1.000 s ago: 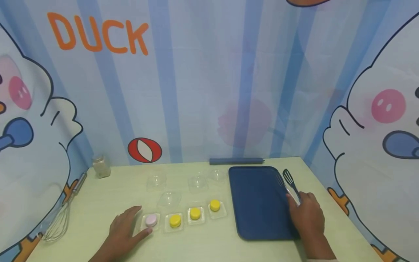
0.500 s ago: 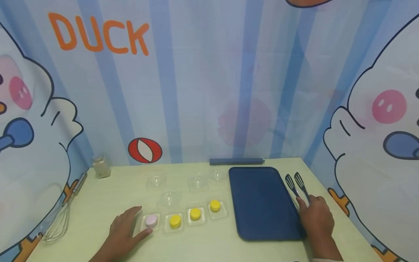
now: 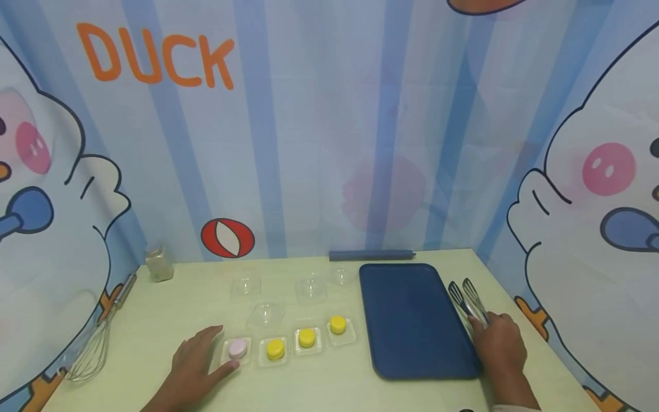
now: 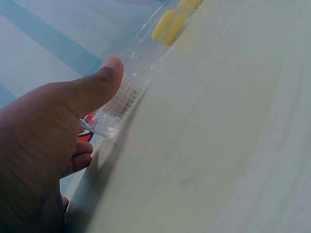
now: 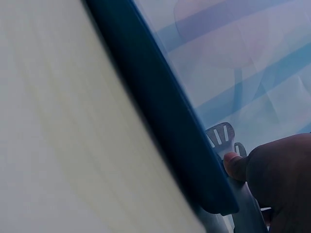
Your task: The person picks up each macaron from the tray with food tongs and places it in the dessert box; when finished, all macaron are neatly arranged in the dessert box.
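Observation:
At the right, my right hand (image 3: 500,345) grips a pair of tongs (image 3: 472,308) with dark slotted heads. The two heads stand apart, with nothing between them, just right of the dark blue tray (image 3: 412,320). In the right wrist view the thumb presses on the tongs. My left hand (image 3: 189,361) rests on the table with spread fingers around the left side of a clear plastic box base (image 3: 247,356). On this base sits a pink macaron (image 3: 237,348). The left thumb overlaps the base's front edge. Yellow macarons (image 3: 275,348) sit on similar bases in a row to its right.
Clear plastic lids (image 3: 311,289) lie behind the macarons. A rolling pin (image 3: 372,255) lies along the table's back edge. At the left are a wire whisk (image 3: 95,349) and a small glass jar (image 3: 159,264). A printed duck curtain (image 3: 319,126) encloses the table.
My right hand has moved right with the tongs, away from the tray's right edge, and their heads have turned side by side. The left hand and the macarons have stayed put.

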`<state>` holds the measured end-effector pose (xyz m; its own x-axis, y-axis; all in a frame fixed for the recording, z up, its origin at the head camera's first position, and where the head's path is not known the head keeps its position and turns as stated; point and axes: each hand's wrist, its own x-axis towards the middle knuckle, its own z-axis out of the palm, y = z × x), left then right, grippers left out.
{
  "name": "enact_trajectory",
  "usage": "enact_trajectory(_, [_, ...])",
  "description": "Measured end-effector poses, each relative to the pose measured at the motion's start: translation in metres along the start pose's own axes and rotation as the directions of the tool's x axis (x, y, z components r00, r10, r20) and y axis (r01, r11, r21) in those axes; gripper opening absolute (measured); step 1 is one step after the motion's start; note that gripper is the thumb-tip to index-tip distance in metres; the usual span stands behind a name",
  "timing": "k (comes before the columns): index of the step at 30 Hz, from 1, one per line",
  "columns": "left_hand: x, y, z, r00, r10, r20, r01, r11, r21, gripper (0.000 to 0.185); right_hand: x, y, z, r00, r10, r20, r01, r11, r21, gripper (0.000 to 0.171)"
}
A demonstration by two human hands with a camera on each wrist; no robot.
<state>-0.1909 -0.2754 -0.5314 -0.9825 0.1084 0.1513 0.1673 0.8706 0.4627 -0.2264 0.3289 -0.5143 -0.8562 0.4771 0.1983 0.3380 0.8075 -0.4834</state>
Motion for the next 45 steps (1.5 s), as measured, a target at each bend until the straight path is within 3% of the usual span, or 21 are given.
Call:
enact_trajectory(18, [-0.003, 0.003, -0.002, 1.0, -0.005, 0.002, 0.005, 1.0, -0.017, 0.089, 0.002, -0.001, 0.001, 0.999, -0.003, 0.032, 0.005, 0.998, -0.065, 0.049])
enact_trajectory(27, [-0.002, 0.001, -0.002, 0.986, 0.084, -0.144, -0.082, 0.996, 0.018, 0.089, -0.005, -0.006, 0.005, 0.993, -0.111, -0.047, 0.111, 0.994, -0.005, 0.053])
enact_trajectory(32, [0.003, 0.017, -0.008, 0.98, 0.098, -0.173, -0.1, 0.995, -0.007, 0.09, -0.006, -0.011, 0.008, 0.982, -0.17, -0.078, 0.171, 0.985, 0.011, 0.051])
enact_trajectory(36, [0.008, 0.032, -0.008, 0.946, 0.206, -0.251, -0.206, 0.978, 0.024, 0.085, -0.008, -0.019, 0.009, 0.969, -0.228, -0.093, 0.232, 0.972, 0.035, 0.048])
enact_trajectory(39, [0.013, 0.042, -0.005, 0.927, 0.257, -0.274, -0.253, 0.966, 0.051, 0.083, -0.009, -0.027, 0.011, 0.959, -0.271, -0.088, 0.275, 0.961, 0.037, 0.048])
enact_trajectory(41, [0.017, 0.049, -0.003, 0.93, 0.258, -0.261, -0.255, 0.966, 0.047, 0.082, -0.01, -0.033, 0.013, 0.95, -0.301, -0.087, 0.304, 0.952, 0.03, 0.048])
enact_trajectory(45, [0.025, 0.063, 0.0, 0.955, 0.214, -0.207, -0.211, 0.977, 0.038, 0.082, -0.013, -0.046, 0.019, 0.93, -0.355, -0.092, 0.359, 0.932, 0.037, 0.047])
